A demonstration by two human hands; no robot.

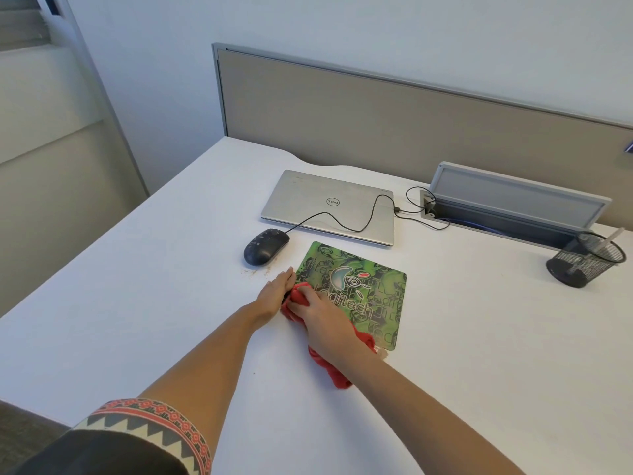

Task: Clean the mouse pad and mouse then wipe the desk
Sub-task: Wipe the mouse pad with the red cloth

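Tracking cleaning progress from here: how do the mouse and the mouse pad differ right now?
The mouse is dark and rounded; the mouse pad is green, flat and rectangular. No hand touches the mouse, while the right hand grips a red cloth on the mouse pad's near left part and the left hand lies flat at its left edge. Both rest on the white desk.

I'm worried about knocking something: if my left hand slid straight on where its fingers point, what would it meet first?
Probably the far left corner of the mouse pad, right by the fingertips of the left hand; after that the laptop. The mouse looks left of that line.
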